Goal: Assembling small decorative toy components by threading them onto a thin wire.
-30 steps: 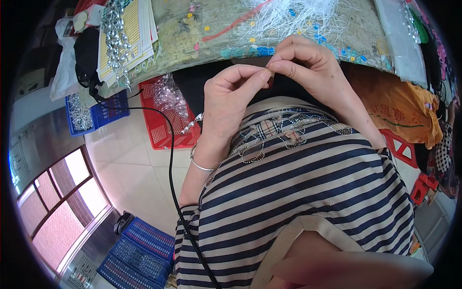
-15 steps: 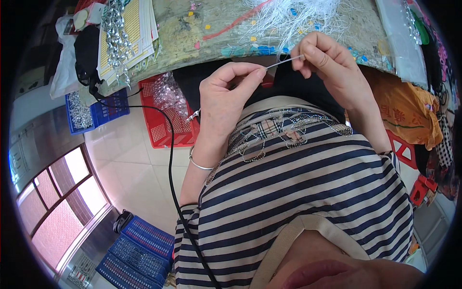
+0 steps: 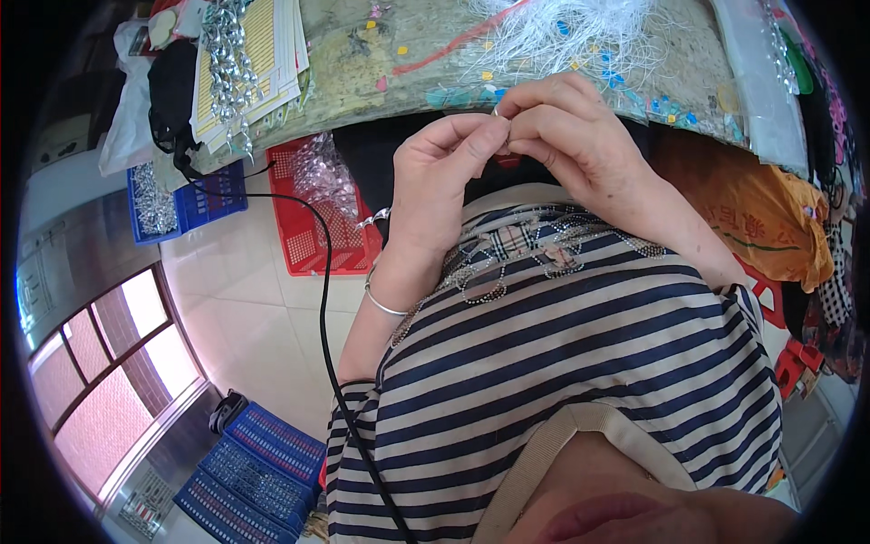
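My left hand (image 3: 444, 186) and my right hand (image 3: 571, 136) meet fingertip to fingertip in front of my chest, just below the table edge (image 3: 408, 86). Between the pinched fingers sits a small shiny piece (image 3: 497, 111); the thin thread seen earlier is too fine to make out now. A silver bangle (image 3: 385, 304) circles my left wrist. Behind my hands on the table lies a heap of white threads (image 3: 580, 23). My striped shirt (image 3: 562, 363) fills the lower view.
A red crate (image 3: 313, 240) with clear beaded bags stands on the floor under the table. A blue crate (image 3: 172, 204) sits further left, another blue tray (image 3: 258, 467) lower down. A black cable (image 3: 324, 299) hangs from the table. Orange bag (image 3: 752, 222) at right.
My right hand had drawn away to the right, pulling a thin thread taut; it has now come back so both hands' fingertips meet again.
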`<state>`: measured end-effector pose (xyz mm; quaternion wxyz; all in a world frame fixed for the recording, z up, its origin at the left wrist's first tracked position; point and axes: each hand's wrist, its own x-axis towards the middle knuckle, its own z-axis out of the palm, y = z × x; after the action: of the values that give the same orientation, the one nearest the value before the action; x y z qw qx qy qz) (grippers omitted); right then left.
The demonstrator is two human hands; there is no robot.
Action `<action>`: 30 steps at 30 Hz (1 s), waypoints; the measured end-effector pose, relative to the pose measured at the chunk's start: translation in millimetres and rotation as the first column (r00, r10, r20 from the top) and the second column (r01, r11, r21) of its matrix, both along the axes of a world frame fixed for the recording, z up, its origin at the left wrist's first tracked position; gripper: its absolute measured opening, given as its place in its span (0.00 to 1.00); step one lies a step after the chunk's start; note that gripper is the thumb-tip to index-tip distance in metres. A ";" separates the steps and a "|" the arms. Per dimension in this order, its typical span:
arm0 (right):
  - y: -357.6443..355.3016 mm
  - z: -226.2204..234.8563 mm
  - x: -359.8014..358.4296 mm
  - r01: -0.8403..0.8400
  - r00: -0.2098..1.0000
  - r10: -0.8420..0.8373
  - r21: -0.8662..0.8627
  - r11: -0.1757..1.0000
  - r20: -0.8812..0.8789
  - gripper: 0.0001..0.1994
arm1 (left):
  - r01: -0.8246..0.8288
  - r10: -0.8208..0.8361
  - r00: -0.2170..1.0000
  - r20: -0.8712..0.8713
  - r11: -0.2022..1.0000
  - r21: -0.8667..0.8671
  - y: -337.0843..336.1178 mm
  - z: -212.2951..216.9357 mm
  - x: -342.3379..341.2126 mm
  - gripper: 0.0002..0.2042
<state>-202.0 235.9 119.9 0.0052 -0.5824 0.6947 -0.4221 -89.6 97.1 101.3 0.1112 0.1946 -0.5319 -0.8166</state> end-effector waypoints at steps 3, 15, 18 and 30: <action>0.2 -0.1 -0.6 -0.013 1.000 0.013 0.000 1.000 0.022 0.03 | 0.014 -0.017 1.000 0.016 0.988 0.152 -0.8 -1.8 -0.3 0.07; 5.2 -14.1 3.9 -0.055 0.387 -0.009 0.033 0.998 0.922 0.07 | 0.017 -0.027 0.998 -0.053 0.984 -0.176 4.8 7.8 -2.2 0.04; 3.1 -11.1 1.1 -0.088 0.433 -0.022 0.067 0.994 0.901 0.08 | 0.007 -0.048 0.992 -0.113 0.940 -0.341 2.6 0.0 0.2 0.03; -5.7 -8.9 -5.7 -0.043 0.626 -0.011 0.048 0.998 0.780 0.06 | 0.059 -0.058 0.997 0.054 0.998 -0.011 5.5 9.3 -1.6 0.05</action>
<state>-207.8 230.2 111.0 0.3268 -0.3483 0.6316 -0.6107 -91.3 102.6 110.6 0.0742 0.1999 -0.5451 -0.8108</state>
